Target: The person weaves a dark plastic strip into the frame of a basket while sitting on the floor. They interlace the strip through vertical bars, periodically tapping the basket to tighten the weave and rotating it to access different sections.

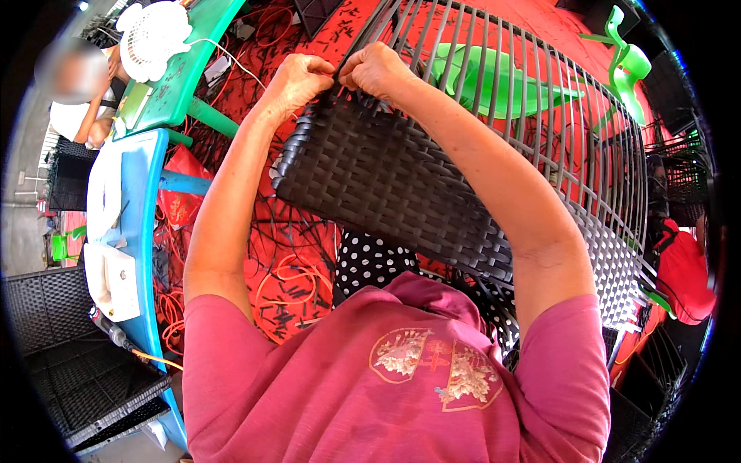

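Across my lap lies a dark woven panel [386, 170] of flat strips on a frame. Its weave covers the near part, while bare dark strips [532, 73] run over the far and right part. Both hands meet at the panel's far left corner. My left hand [299, 81] pinches at the edge there, thumb and fingers together. Close beside it, my right hand [378, 71] is closed with its fingertips at the same spot. A thin dark strip seems to be between the fingertips; its end is hidden.
At left stand a blue table [158, 154] with a power tool [112, 330] and a green table [193, 65] with a white fan [154, 38]. Another person sits beyond. Green chairs [629, 65] stand far right. Orange hose [289, 282] and strip scraps litter the red floor.
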The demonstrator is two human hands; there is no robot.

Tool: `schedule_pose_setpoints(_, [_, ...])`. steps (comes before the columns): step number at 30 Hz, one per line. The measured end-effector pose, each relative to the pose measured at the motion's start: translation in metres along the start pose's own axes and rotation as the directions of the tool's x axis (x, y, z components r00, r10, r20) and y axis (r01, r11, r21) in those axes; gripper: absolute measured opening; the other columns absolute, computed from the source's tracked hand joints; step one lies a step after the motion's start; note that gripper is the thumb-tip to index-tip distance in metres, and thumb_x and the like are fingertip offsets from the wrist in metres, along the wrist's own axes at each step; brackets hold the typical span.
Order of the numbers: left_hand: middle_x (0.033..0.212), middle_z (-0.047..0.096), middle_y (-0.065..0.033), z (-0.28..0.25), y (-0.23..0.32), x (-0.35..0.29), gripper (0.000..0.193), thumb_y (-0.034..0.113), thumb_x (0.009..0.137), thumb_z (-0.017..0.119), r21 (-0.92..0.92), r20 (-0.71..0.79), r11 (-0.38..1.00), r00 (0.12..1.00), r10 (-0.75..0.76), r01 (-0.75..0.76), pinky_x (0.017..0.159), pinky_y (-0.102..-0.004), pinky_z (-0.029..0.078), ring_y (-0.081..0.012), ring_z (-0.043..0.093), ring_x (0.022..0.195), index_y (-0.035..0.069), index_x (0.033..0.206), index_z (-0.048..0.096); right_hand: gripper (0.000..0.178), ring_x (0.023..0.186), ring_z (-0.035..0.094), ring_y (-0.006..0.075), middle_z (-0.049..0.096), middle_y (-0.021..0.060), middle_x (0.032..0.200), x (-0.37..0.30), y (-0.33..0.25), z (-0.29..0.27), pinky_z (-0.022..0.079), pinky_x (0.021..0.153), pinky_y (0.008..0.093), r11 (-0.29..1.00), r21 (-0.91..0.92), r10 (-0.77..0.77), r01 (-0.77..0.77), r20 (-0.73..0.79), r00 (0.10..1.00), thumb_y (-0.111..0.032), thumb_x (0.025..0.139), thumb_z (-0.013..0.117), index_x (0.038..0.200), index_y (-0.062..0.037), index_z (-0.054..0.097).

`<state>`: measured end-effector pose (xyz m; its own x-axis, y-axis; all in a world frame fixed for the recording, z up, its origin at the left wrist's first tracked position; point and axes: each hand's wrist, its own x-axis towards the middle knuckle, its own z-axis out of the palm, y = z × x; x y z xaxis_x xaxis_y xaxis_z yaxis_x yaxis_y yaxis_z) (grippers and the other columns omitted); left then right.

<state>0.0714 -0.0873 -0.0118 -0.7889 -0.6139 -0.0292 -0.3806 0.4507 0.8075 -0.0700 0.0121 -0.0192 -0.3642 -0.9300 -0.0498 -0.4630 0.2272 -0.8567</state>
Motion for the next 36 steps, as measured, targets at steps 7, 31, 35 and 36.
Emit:
schedule_pose_setpoints(7, [0.073, 0.061, 0.0023, -0.002, -0.020, 0.001, 0.014, 0.014, 0.082, 0.064, -0.353, 0.109, 0.921, 0.985, -0.135, 0.165, 0.061, -0.0213, 0.041, -0.0070, 0.053, 0.064, 0.003, 0.090, 0.066, 0.021, 0.081, 0.064, 0.0279, 0.065, 0.0148, 0.085, -0.013, 0.002, -0.005, 0.051, 0.073, 0.0387, 0.974, -0.179, -0.164, 0.140, -0.122, 0.979, -0.025, 0.076, 0.066, 0.087, -0.0073, 0.069])
schedule_pose_setpoints(31, [0.093, 0.065, -0.0079, -0.137, -0.043, -0.051, 0.030, 0.024, 0.088, 0.057, 0.414, -0.249, 0.896, 0.928, 0.279, -0.158, 0.081, -0.0298, 0.045, -0.0153, 0.058, 0.087, 0.003, 0.108, 0.062, 0.066, 0.132, 0.023, 0.0374, 0.034, 0.0162, 0.140, -0.168, 0.016, -0.011, 0.013, 0.103, 0.0639, 0.545, -0.754, -0.439, 0.366, 0.115, 0.891, -0.056, 0.087, 0.042, 0.132, -0.0067, 0.043])
schedule_pose_setpoints(35, [0.084, 0.060, 0.0007, -0.034, -0.046, -0.030, 0.023, 0.021, 0.091, 0.054, 0.046, 0.130, 0.993, 0.986, 0.101, -0.108, 0.072, -0.0265, 0.043, -0.0098, 0.054, 0.079, 0.001, 0.093, 0.064, 0.065, 0.131, 0.024, 0.0370, 0.035, 0.0153, 0.140, -0.173, 0.012, -0.011, 0.013, 0.103, 0.0637, 0.573, -0.723, -0.444, 0.387, 0.123, 0.888, -0.055, 0.087, 0.042, 0.132, -0.0076, 0.043])
schedule_pose_setpoints(36, [0.077, 0.057, 0.0029, -0.026, -0.043, -0.026, 0.022, 0.019, 0.091, 0.054, 0.064, 0.256, 0.992, 0.963, 0.090, -0.110, 0.066, -0.0248, 0.041, -0.0073, 0.050, 0.073, 0.000, 0.087, 0.064, 0.064, 0.131, 0.024, 0.0369, 0.035, 0.0152, 0.140, -0.174, 0.013, -0.011, 0.013, 0.103, 0.0637, 0.588, -0.713, -0.438, 0.382, 0.117, 0.891, -0.055, 0.088, 0.042, 0.132, -0.0078, 0.043])
